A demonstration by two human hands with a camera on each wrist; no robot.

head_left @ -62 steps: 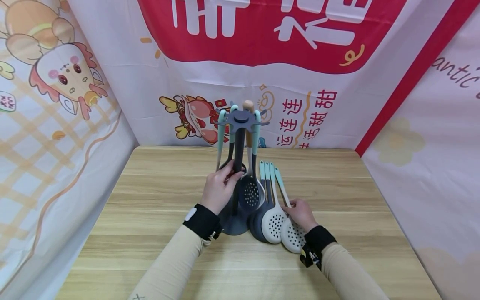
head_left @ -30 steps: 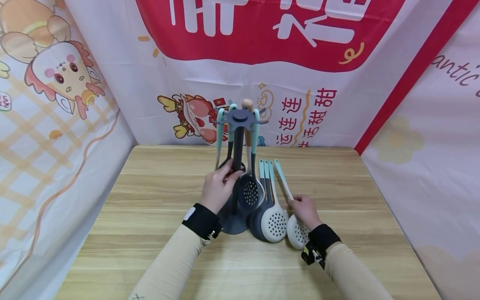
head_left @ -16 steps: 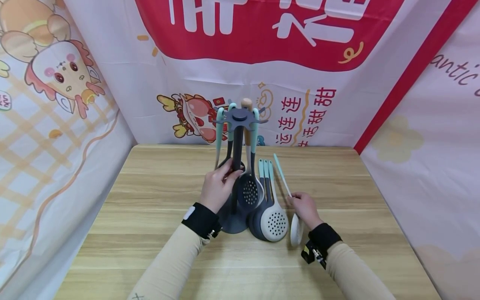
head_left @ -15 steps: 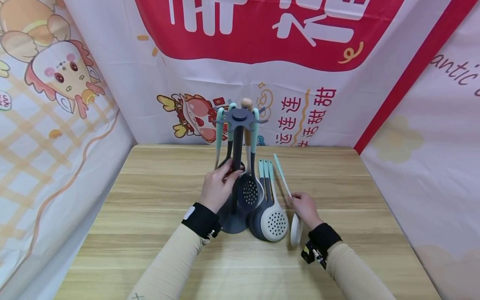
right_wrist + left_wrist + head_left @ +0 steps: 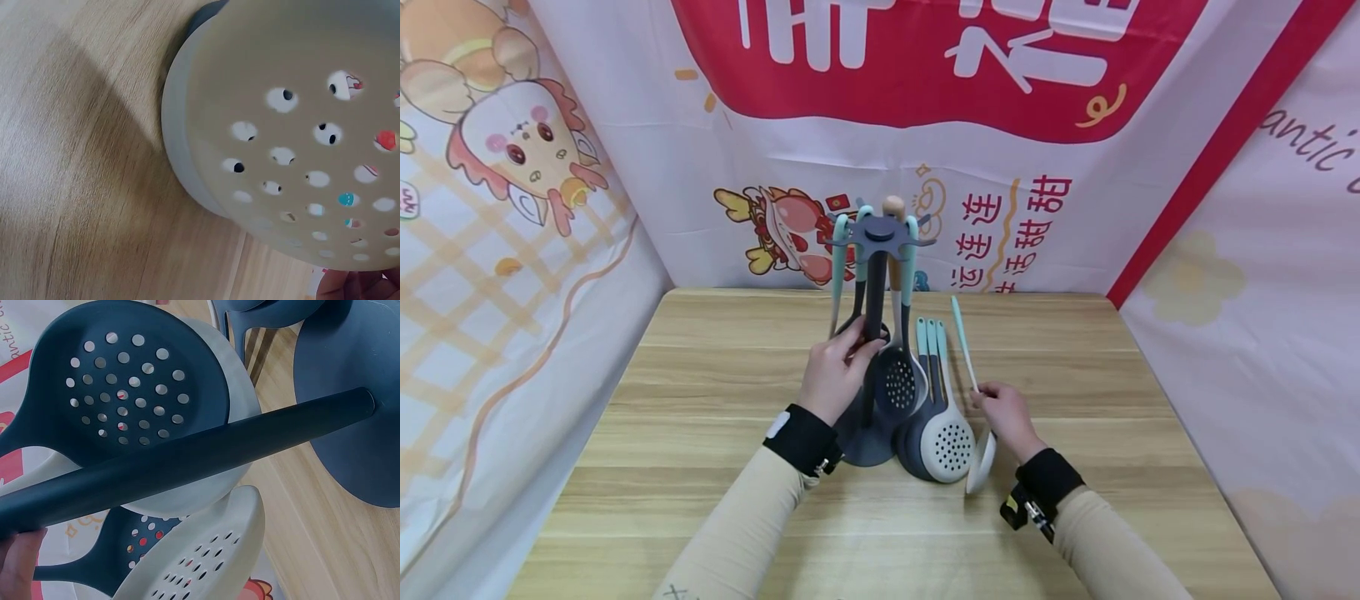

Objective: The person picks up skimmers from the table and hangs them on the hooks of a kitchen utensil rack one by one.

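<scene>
My left hand [image 5: 835, 375] grips the dark post [image 5: 875, 287] of an upright utensil stand, thumb and fingers around its middle. Utensils with mint or wooden handles hang from its hooks, a dark skimmer [image 5: 897, 383] in front. In the left wrist view the post [image 5: 300, 428] crosses before the hanging dark skimmer [image 5: 131, 381]. To the stand's right, my right hand [image 5: 1009, 421] pinches the handle of a white skimmer with a mint end. Its holed head [image 5: 982, 462], tilted nearly edge-on, hangs low over the table; this head [image 5: 300, 156] fills much of the right wrist view.
Between the stand and the held skimmer, another white skimmer [image 5: 947, 446] lies overlapping dark utensils [image 5: 912, 450], mint handles pointing away from me. The stand's round dark base [image 5: 865, 450] sits on the wooden table [image 5: 715, 500]. A printed cloth [image 5: 850, 150] hangs behind the table.
My right hand has raised the white skimmer from beside the others. Its head has turned from face-up to nearly edge-on, and its handle end has moved up and away. The left hand stays put.
</scene>
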